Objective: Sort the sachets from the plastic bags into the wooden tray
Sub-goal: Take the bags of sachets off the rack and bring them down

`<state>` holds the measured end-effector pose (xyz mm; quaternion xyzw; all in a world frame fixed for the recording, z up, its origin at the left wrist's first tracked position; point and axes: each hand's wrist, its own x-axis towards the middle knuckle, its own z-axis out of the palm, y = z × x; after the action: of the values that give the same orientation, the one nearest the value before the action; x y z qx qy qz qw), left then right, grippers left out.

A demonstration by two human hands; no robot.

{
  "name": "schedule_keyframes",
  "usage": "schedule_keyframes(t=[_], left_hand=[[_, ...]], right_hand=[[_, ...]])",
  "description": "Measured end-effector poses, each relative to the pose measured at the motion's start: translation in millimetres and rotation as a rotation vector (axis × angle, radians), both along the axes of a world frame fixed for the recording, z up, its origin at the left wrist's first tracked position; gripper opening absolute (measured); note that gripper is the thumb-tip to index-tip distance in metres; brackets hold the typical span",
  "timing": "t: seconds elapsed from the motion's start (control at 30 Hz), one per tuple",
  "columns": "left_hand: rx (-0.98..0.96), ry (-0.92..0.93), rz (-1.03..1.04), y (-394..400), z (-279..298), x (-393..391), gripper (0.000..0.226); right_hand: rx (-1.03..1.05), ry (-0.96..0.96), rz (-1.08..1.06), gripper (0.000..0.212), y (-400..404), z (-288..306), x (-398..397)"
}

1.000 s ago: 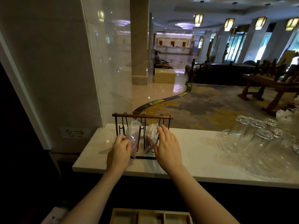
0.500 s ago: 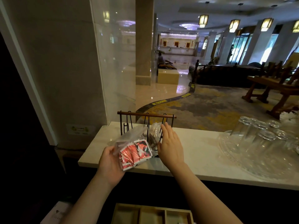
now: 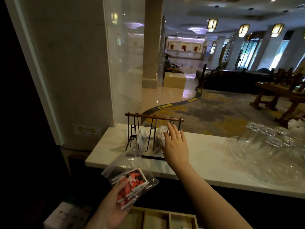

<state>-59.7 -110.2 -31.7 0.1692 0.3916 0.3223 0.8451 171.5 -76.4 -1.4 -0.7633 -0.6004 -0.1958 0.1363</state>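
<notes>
One view is given, from the head camera, looking forward and down. A clear plastic bag (image 3: 130, 171) filled with red and white sachets (image 3: 132, 185) is held in the left hand (image 3: 113, 210), low at the near left, in front of the counter's near edge and above the far left corner of the wooden tray (image 3: 158, 219). The bag is grasped from below, the thumb pressed on the sachets and the other fingers closed under the bag; its empty upper part stands up loosely toward the counter (image 3: 206, 156).

The wooden tray is seen only in part at the near bottom edge, with several compartments divided by thin walls. What lies in them cannot be told.

On the white counter a wire rack (image 3: 153, 119) with a wooden top bar is standing, toward the left end. Two more plastic bags are kept between its wires: the left bag (image 3: 142, 138) and the right bag (image 3: 160, 138), each with dark contents. The right hand (image 3: 175, 144) is stretched out flat, fingers released and spread, touching the right bag and the right end of the rack, with nothing grasped.

At the far right of the counter, upturned glasses (image 3: 270, 134) are placed on a clear glass tray (image 3: 247, 162). A white box (image 3: 66, 215) is seen at the near left, in the dark.
</notes>
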Motion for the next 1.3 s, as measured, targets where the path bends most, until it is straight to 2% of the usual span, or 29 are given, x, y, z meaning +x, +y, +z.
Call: schedule_keyframes(t=[0.1,0.13,0.23,0.37,0.43,0.53,0.63,0.7,0.73,0.83,0.97,1.03,1.17,1.23,1.3], left_hand=[[0.011,-0.047,0.013,-1.5,2.5,-1.3,0.081],[0.01,-0.058,0.016,-1.5,3.8,-2.0,0.079],[0.008,-0.073,0.02,-0.7,7.5,0.1,0.046],[0.006,-0.092,0.046,3.6,7.6,0.3,0.03],[0.001,-0.071,0.05,5.0,8.0,-0.8,0.026],[-0.014,-0.039,0.038,8.7,8.7,-0.7,0.032],[-0.003,-0.005,0.03,10.6,12.1,2.4,0.041],[0.0,-0.003,0.037,12.8,13.3,4.8,0.046],[0.008,-0.01,0.028,13.6,14.0,6.2,0.045],[0.028,-0.028,-0.032,14.9,15.8,11.7,0.048],[0.056,-0.136,-0.114,11.9,17.6,16.0,0.067],[0.105,-0.238,-0.168,8.2,15.7,14.9,0.074],[0.254,-0.224,-0.234,-5.6,12.2,14.5,0.079],[0.219,-0.159,-0.198,-10.3,6.2,20.9,0.072],[0.155,-0.068,-0.12,-13.1,3.3,27.1,0.051]], right_hand=[[-0.073,-0.104,-0.027,0.048,6.8,2.5,-2.4],[-0.09,-0.132,-0.036,0.052,9.2,2.8,-3.5],[-0.12,-0.178,-0.058,0.055,16.5,1.0,-6.1],[-0.101,-0.139,-0.073,0.047,25.4,-0.3,-8.0],[-0.038,-0.081,-0.043,0.042,27.5,1.7,-7.1],[0.173,0.037,0.004,0.024,26.7,9.6,-3.1],[0.297,0.333,0.031,0.004,19.3,25.9,-1.2],[0.344,0.566,0.027,0.009,12.7,37.9,-3.4],[0.399,0.613,0.029,0.012,9.1,43.2,-5.5],[0.493,0.588,0.101,0.011,-9.3,55.8,-21.7],[0.357,0.301,0.372,0.02,-39.6,42.3,-57.1],[0.245,0.214,0.481,0.017,-47.1,30.2,-71.7],[0.154,0.157,0.468,0.033,-46.6,22.0,-86.0],[0.08,0.179,0.443,0.046,-45.6,28.2,-99.5],[-0.043,0.269,0.453,0.051,-38.4,31.5,-108.9]])
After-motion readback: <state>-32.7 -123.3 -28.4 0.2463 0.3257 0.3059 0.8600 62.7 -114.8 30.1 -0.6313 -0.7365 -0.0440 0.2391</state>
